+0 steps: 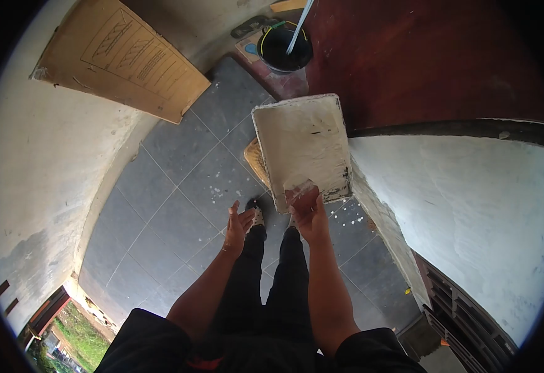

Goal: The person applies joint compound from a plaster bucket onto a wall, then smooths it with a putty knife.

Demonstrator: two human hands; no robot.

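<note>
My right hand (pixel 311 222) grips a reddish-brown flat scraper (pixel 303 198) with whitish paste along its far edge. The scraper overlaps the near end of a rectangular tray (pixel 261 127), whose surface is coated with off-white paste and whose rim is worn dark in places. My left hand (pixel 239 225) is held out over the floor, left of the tray, its fingers stretched and nothing in it. Partly hidden under the tray's left side is a tan woven-looking object (pixel 256 160).
A black bucket (pixel 276 60) with a pale stick in it stands beyond the tray. Against the left wall leans a large cardboard box (pixel 123 59). White drips spot the grey tiled floor (pixel 160 205). A low white wall (pixel 458 205) runs along the right, near dark slats (pixel 464 304).
</note>
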